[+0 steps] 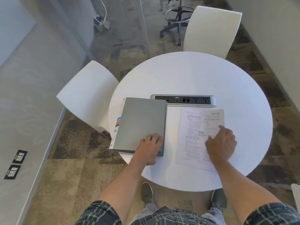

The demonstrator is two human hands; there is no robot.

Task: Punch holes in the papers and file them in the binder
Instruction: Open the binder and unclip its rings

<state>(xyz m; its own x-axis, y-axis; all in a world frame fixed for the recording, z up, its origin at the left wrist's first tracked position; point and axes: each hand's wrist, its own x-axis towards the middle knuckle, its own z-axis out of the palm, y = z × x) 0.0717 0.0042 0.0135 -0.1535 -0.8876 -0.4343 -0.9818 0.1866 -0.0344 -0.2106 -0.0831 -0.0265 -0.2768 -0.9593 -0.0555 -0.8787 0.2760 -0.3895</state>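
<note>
A grey binder [139, 122] lies closed on the left part of the round white table [194, 75], its labelled spine facing left. My left hand [150, 147] rests flat on the binder's near right corner, fingers spread. To the right lie the printed papers [193, 132], flat on the table. My right hand [221, 144] lies palm down on the papers' right half, fingers pointing away from me. No hole punch is in view.
A power and data socket strip [183, 100] is set into the table just beyond the binder and papers. Two white chairs [87, 93] [212, 30] stand at the left and far side. A black swivel stool [178, 18] stands further back.
</note>
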